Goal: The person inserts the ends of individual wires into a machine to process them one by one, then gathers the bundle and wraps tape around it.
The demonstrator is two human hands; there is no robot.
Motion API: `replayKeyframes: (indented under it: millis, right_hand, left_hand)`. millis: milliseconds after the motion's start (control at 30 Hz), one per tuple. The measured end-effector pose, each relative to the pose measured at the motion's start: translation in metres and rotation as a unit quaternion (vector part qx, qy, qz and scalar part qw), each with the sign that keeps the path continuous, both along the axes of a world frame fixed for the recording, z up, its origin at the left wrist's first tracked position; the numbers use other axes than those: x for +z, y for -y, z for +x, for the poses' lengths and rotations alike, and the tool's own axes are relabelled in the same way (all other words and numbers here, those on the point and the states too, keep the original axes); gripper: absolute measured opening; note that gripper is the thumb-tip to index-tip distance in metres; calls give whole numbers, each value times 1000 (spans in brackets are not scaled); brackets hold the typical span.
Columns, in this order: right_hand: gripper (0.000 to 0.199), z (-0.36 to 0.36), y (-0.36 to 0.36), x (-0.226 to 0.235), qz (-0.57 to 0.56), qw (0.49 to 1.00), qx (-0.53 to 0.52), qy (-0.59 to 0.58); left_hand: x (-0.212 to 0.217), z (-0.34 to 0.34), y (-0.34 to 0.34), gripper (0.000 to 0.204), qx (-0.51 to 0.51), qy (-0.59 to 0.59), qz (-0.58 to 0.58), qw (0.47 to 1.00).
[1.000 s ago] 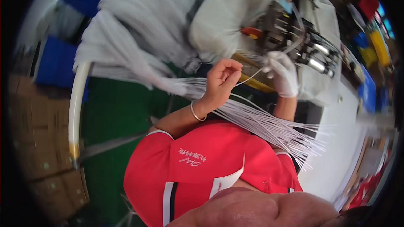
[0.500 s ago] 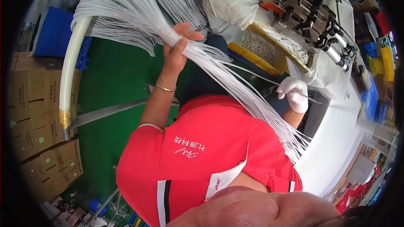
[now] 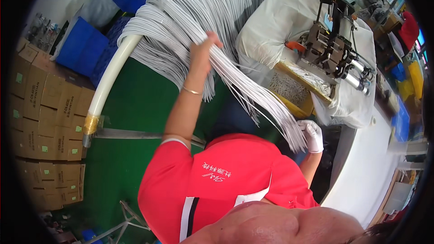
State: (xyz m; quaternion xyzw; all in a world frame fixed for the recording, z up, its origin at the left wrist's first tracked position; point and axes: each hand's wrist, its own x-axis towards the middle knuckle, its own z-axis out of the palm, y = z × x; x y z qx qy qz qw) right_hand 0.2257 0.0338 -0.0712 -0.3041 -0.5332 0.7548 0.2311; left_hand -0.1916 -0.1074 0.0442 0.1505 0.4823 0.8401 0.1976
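A bundle of thin light-grey cables (image 3: 246,81) slants down to the right across the middle of the view. My bare left hand (image 3: 203,56) is closed around its upper part, with a bangle on the wrist. The cut ends fan out loosely at the lower right. There, my white-gloved right hand (image 3: 312,136) touches the edge of the bundle with its fingers curled together; what they pinch, if anything, is hidden. Behind my left hand, many more grey cables (image 3: 212,4) hang over a thick, cream-coloured curved tube (image 3: 113,74).
A clamp-like metal machine (image 3: 330,45) stands at the right beside a white plastic cover (image 3: 264,27). Below it, a yellow bin (image 3: 296,108) holds short pale pieces. A white table (image 3: 361,162) lies at the right. Cardboard boxes (image 3: 49,113) and blue crates (image 3: 81,47) stand left.
The single cable in my right hand no longer stands apart from the bundle. My right hand is now at the bundle's ends, which have swung away from my body. The view has shifted.
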Motion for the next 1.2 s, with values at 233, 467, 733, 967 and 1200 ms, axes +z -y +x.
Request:
replayKeyframes:
  millis: [233,467,733,967,1200]
  right_hand:
    - [39,2,3,9,34,995,-30,87]
    - [30,-88,32,37,37,993,110,39]
    - [38,-283,60,130,165,916,309,-196]
    - [37,-405,102,133,203,929,123,-283]
    - [22,-418,73,86,220,911,328,-119]
  left_hand:
    - [-4,-35,-19,14,60,-42,-33,997]
    - [-58,9,18,23,-42,-129,-71,988]
    - [14,-17,67,46,318,-377,-113,863]
    - [-3,-48,91,39,92,-218,-39,971]
    - [32,-3,106,52,393,-458,-303,738]
